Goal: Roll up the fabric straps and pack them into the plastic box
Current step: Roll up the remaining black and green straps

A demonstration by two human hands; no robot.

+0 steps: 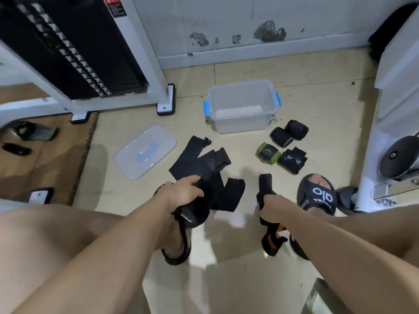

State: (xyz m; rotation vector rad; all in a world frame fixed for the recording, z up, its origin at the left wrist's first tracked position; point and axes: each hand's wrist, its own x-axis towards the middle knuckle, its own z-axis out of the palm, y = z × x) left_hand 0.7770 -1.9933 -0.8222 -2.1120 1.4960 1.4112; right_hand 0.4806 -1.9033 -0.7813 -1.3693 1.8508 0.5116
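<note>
Your left hand (184, 192) grips the loose straps (201, 164) on the floor, your right hand (271, 206) grips another strap (265, 184); roll next, since 4 rolls (286, 147) wait right of the far box (243, 105).

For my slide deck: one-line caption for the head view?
Both hands grip black straps near the open box.

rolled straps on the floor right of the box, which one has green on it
The rolled strap with green edges, nearest the loose straps, left of a black roll. The other two rolls behind it are black, one with a pale stripe.
</note>
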